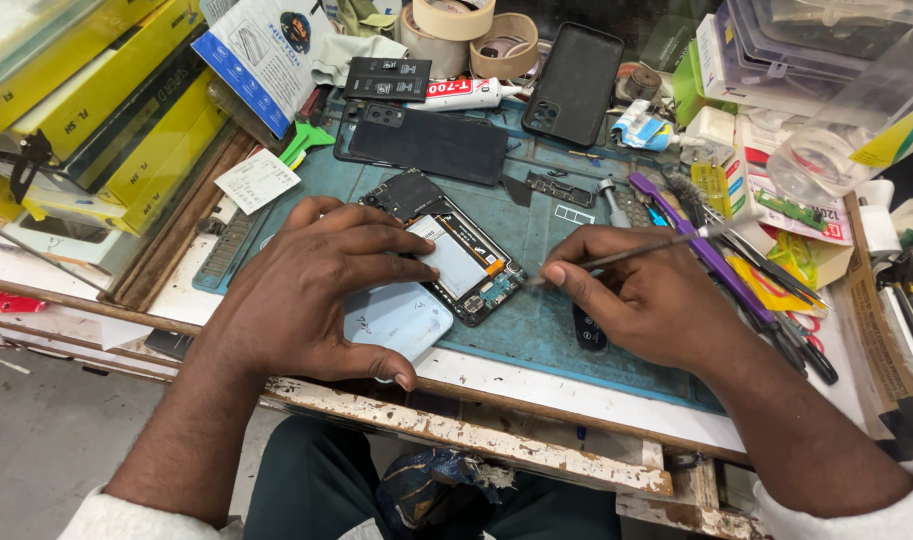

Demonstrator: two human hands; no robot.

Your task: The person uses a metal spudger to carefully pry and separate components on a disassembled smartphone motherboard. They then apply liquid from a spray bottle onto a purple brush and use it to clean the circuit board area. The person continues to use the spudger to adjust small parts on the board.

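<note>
The left hand (322,295) pinned the opened phone (447,255) flat, its long axis running diagonally, while the right hand (647,295) pinched tweezers (627,255) at its lower end.

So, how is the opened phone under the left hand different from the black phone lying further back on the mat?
The opened phone shows its inner parts, a white battery and circuit boards; the black phone shows only a closed, smooth black surface. The left hand rests on the opened phone and the tool held by the right hand reaches its lower end; nothing touches the black phone. The opened phone lies diagonally, the black phone nearly level. Both lie flat on the blue-green mat.
</note>
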